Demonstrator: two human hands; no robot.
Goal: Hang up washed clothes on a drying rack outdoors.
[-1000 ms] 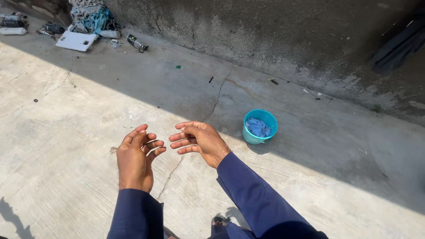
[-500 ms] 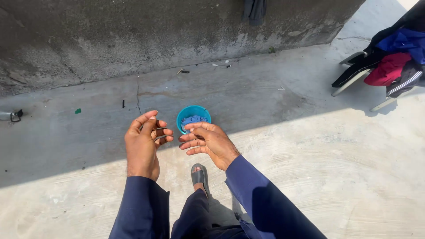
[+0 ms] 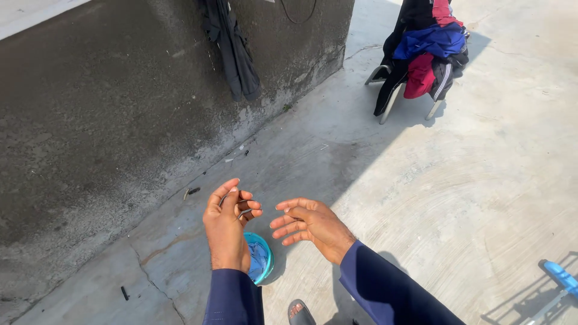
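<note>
My left hand [image 3: 226,227] is raised in front of me, palm turned inward, fingers loosely curled and apart, with a thin grey band on one finger. My right hand [image 3: 311,224] hovers beside it a short gap away, fingers spread and empty. Both arms wear dark blue sleeves. Just below and behind my left wrist a small teal bucket [image 3: 267,260] stands on the concrete floor with a blue cloth [image 3: 257,262] inside; my wrist hides part of it. Neither hand touches the bucket.
A rough grey wall [image 3: 108,132] runs along the left, with a dark garment [image 3: 232,51] hanging on it. A chair piled with clothes [image 3: 424,51] stands at the back. A blue object [image 3: 560,275] sits at the lower right. My sandalled foot [image 3: 299,311] is below.
The view has swung to the right and I have come nearer the bucket, which now lies under my left wrist. The chair with clothes has shifted toward the top middle. Both hands keep their pose.
</note>
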